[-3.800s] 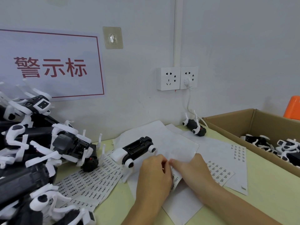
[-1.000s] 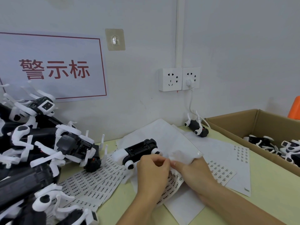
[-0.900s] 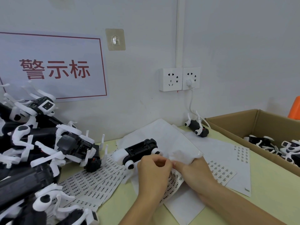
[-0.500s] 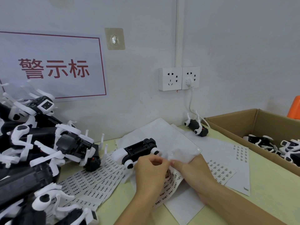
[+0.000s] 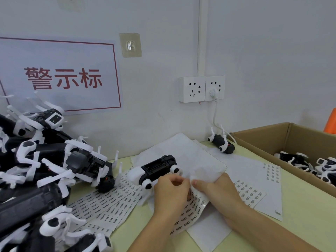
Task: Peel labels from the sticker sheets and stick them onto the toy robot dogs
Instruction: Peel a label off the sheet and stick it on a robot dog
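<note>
Peeling is under way: the left hand (image 5: 170,192) and right hand (image 5: 217,191) both pinch a sticker sheet (image 5: 190,206) near the table's middle, beside an overturned toy robot dog (image 5: 156,169). Next, I judge, a freed label must be carried onto that dog.

Can't read the print on the sticker sheets (image 5: 101,206), way too small. Left hand (image 5: 170,194) covers whatever the fingertips pinch, so no telling if a label's peeled. Pile of toy robot dogs (image 5: 36,170) cut off at the left edge. Cardboard box (image 5: 272,140) and orange thing (image 5: 331,122) clipped on the right.
</note>
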Available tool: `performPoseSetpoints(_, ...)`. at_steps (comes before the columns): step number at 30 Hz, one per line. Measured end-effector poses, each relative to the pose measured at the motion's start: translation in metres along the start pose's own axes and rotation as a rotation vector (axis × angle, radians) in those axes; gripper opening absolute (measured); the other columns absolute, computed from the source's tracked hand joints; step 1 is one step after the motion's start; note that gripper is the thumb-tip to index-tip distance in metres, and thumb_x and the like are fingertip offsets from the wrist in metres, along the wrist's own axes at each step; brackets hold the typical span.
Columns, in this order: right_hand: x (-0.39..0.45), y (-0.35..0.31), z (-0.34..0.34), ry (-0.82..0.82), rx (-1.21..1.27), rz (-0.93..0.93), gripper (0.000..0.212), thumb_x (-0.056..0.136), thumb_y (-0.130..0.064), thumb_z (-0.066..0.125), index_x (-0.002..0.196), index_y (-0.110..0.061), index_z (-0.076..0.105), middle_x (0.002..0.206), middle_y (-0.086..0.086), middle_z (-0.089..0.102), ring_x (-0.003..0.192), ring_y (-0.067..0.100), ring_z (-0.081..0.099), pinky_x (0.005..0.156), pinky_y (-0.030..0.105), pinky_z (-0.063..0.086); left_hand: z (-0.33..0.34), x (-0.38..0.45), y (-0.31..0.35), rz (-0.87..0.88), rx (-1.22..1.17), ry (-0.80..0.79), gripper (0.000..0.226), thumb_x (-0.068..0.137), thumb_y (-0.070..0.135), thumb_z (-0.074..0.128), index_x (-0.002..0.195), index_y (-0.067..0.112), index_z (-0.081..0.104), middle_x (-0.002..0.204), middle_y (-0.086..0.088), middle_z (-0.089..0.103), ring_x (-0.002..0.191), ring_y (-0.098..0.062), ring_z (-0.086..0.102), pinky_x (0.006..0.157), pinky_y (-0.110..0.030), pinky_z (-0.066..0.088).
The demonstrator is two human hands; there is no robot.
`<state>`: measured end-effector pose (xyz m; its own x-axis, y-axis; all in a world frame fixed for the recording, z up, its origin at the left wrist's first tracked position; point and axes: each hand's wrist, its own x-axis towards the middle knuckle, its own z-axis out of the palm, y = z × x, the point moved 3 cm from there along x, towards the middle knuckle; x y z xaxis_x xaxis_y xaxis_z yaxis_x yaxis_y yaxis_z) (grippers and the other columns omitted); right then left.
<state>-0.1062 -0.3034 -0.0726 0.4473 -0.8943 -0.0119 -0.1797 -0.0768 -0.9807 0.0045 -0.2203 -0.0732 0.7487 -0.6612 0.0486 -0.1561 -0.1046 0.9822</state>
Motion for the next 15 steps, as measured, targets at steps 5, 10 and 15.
performPoseSetpoints(5,-0.003,-0.003,-0.001,-0.003,-0.033,0.017,0.014,0.080,-0.013,0.071,0.093,-0.010,0.073,0.077,0.001,0.077,0.073,0.017,0.074,0.068,0.034,0.059,0.001,0.002,0.000,-0.035,0.051,0.010,0.020,0.085,0.013,0.065,0.066,0.016,0.071,0.061,0.001,0.069,0.060,-0.014,0.064,0.072,-0.039,0.060)
performPoseSetpoints(10,-0.005,-0.010,-0.004,-0.023,0.014,0.032,0.019,0.086,-0.010,0.067,0.102,-0.019,0.072,0.085,-0.004,0.078,0.082,0.015,0.074,0.077,0.033,0.059,0.001,0.003,-0.003,-0.015,0.036,0.077,0.022,0.086,0.013,0.063,0.077,-0.006,0.065,0.058,-0.002,0.059,0.055,-0.013,0.054,0.060,-0.036,0.054)
performPoseSetpoints(15,-0.001,-0.018,-0.026,0.222,0.203,0.079,0.041,0.088,-0.015,0.067,0.124,-0.025,0.050,0.112,0.002,0.063,0.094,0.021,0.063,0.073,0.036,0.050,0.001,-0.003,-0.002,0.051,0.092,0.106,0.023,0.089,0.018,0.062,0.077,-0.002,0.064,0.058,0.001,0.056,0.044,-0.004,0.044,0.043,-0.015,0.037)
